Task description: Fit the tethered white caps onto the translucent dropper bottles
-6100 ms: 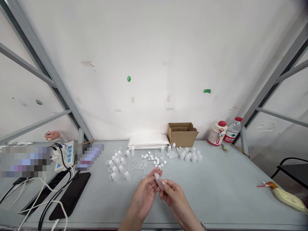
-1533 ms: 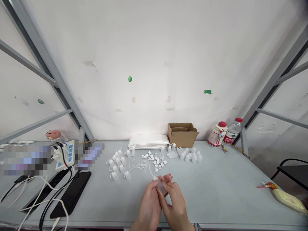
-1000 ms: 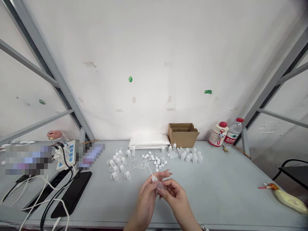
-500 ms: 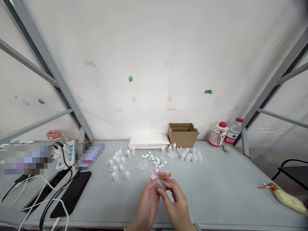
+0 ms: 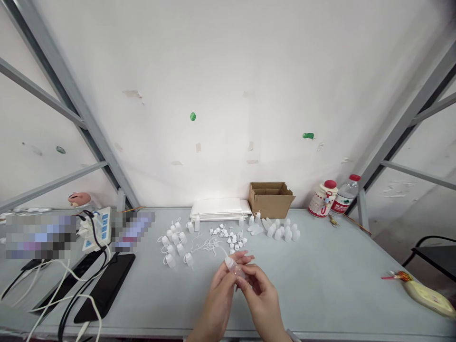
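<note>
Near the table's front edge, my left hand and my right hand both hold a small translucent bottle between their fingers. A white cap with a thin strap sticking up sits on its upper left end. Beyond my hands lie loose white straps and a pile of small white caps. To the left stand several small bottles with looped caps. Several bottles without visible caps stand to the right of the pile.
A brown open box and a white flat stack sit against the wall. Phones, cables and a power strip occupy the left. At the right are a flask, a water bottle and a yellowish object.
The fingers of both hands have shifted slightly around the small bottle, which now shows less of its body. The things on the table look unchanged.
</note>
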A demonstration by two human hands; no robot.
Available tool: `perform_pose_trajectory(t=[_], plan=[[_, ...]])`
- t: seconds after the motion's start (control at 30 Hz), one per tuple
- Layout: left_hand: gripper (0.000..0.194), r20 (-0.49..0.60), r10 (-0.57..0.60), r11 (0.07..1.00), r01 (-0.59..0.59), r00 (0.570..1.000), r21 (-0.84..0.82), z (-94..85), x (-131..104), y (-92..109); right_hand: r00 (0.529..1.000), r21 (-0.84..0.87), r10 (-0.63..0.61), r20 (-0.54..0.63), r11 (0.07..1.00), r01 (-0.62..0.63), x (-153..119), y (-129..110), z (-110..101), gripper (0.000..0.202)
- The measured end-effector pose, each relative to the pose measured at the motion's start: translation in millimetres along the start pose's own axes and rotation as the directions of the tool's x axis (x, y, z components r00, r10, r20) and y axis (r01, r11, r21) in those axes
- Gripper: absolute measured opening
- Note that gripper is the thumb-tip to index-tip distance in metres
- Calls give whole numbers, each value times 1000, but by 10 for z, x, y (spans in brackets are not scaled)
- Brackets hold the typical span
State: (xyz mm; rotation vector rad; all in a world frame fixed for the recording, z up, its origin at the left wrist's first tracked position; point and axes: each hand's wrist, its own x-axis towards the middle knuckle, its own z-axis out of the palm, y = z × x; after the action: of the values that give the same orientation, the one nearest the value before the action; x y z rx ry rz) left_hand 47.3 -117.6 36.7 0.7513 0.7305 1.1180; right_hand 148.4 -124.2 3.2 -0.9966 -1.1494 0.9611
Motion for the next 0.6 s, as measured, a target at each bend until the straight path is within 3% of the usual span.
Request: perform_pose_trajectory(t=[0.07, 0.17, 0.33, 0.6], plan=[[37, -12, -7, 999, 7, 1000, 40, -12, 1, 14, 978, 173, 198, 68, 963, -207, 45, -72, 7, 20], [40, -14, 2, 1000, -1, 1000, 5, -41, 7, 48, 937, 308, 306, 171, 886, -346, 95, -167, 12, 25], [39, -7, -34, 995, 33, 999, -91, -69, 25, 77, 917, 386, 342, 207, 832, -398, 108, -218, 25, 26], [35, -35, -23, 999, 21, 999, -37, -45, 30, 50, 894, 448, 374, 247, 774, -447, 99, -215, 29, 25]])
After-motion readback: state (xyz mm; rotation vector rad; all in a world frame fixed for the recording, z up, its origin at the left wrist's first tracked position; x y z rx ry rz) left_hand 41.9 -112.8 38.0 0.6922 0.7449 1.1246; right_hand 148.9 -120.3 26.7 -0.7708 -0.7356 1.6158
